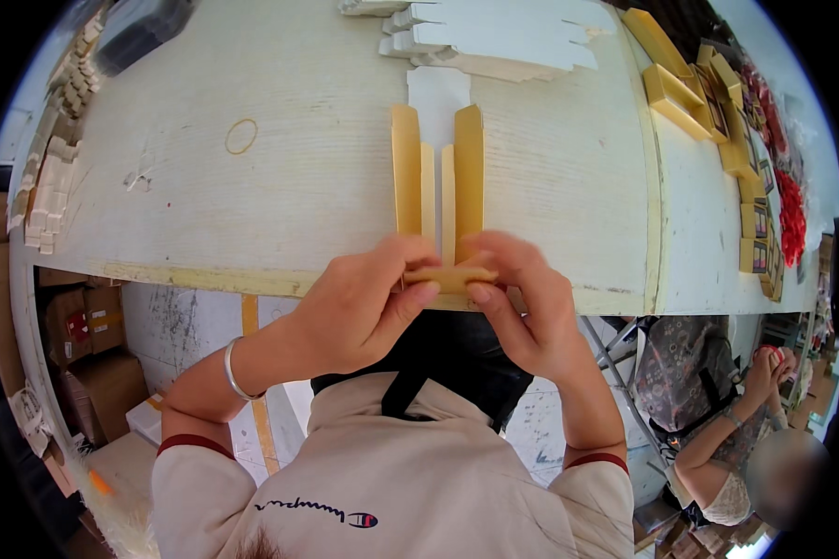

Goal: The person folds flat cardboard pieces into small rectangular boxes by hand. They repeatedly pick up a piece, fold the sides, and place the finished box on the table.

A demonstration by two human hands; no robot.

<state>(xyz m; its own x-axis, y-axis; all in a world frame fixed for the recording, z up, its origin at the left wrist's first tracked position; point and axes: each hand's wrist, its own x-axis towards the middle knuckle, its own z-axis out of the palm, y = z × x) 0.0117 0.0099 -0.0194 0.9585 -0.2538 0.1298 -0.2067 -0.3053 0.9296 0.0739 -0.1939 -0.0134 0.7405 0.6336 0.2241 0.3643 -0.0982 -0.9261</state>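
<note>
Box (470, 177), gold and part-folded, was set at the near edge of the table (298, 205), its long walls pointed towards 12 o'clock. Its near end was pinched between thumb and fingers by the left hand (368, 293) on the 9 o'clock side and by the right hand (531, 303), slightly blurred, on the 3 o'clock side. From the hands, white cartons (513, 39) were stacked at 12 o'clock, a rubber band (255, 132) was seen at 10, and gold boxes (740, 149) were grouped at 2.
</note>
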